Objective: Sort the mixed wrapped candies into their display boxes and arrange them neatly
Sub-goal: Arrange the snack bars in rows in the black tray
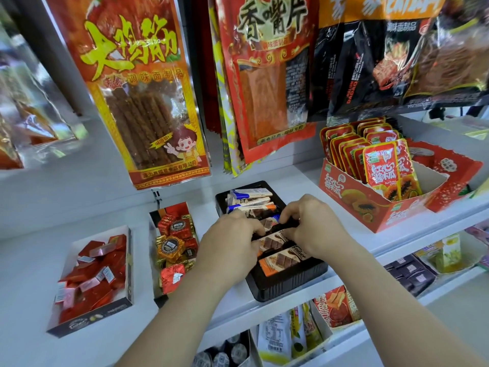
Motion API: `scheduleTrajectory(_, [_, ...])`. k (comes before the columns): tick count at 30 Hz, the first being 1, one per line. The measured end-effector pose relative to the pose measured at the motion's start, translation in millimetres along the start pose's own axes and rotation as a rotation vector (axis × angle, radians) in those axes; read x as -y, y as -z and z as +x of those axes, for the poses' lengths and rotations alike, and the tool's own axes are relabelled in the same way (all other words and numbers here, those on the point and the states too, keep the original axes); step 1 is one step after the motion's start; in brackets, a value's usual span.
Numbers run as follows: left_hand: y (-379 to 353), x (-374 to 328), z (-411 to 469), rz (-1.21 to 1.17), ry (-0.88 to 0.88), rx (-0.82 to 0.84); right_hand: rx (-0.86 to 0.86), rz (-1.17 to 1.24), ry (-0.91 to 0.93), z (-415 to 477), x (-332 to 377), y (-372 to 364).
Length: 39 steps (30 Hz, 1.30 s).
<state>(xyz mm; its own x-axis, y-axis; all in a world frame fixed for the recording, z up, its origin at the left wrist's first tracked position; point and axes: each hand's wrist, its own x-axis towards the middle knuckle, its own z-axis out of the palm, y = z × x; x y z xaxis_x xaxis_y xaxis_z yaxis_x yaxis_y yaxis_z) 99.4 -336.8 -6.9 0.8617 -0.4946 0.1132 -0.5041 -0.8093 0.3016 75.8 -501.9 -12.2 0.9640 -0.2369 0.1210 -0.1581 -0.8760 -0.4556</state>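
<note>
A black display tray [288, 283] on the white shelf holds several long wrapped chocolate bars [281, 260], some white and blue at the back, brown and orange at the front. Both hands reach into its middle. My left hand [232, 247] and my right hand [312, 229] each pinch the ends of a brown wrapped bar lying across the tray. To the left stands a narrow box [172, 247] of red and gold foil candies. Further left a white box [92, 274] holds red and pink wrapped squares.
A red carton of papaya snack packets [375, 181] stands to the right on the same shelf. Large snack bags [143, 88] hang above, close over the boxes. A lower shelf [291, 335] with more packets sits below the front edge.
</note>
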Motion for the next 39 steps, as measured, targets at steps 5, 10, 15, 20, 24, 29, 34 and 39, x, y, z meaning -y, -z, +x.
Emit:
scheduleTrajectory(5, [-1.4,4.8,2.1,0.047,-0.044,0.098,0.06,-0.136,0.062,-4.0,2.0,3.5])
scheduleTrajectory(10, [0.8,10.4,11.3,-0.064,0.038,-0.191,0.262,-0.21,0.058,-8.4,4.7,17.2])
scheduleTrajectory(15, [-1.4,19.0,26.5,0.007,0.123,-0.252,0.13,0.163,-0.009,-6.7,-0.1,16.7])
scheduleTrajectory(20, [-2.1,13.5,33.4,-0.041,0.196,-0.309,0.091,0.297,-0.042,-4.1,-0.7,13.7])
scheduleTrajectory(24, [3.9,16.3,34.4,-0.226,0.258,-0.317,0.049,0.331,-0.076,-0.2,-1.8,10.5])
scheduleTrajectory(29, [8.8,14.1,30.5,-0.389,0.249,-0.37,-0.004,0.516,-0.154,2.6,4.4,11.6])
scheduleTrajectory(34, [16.3,5.8,16.7,-1.046,0.385,-0.314,0.105,0.933,-0.233,1.0,14.5,16.3])
scheduleTrajectory(39, [20.8,-2.8,8.0,-1.159,0.419,-0.147,0.063,1.183,-0.28,-2.9,19.5,26.5])
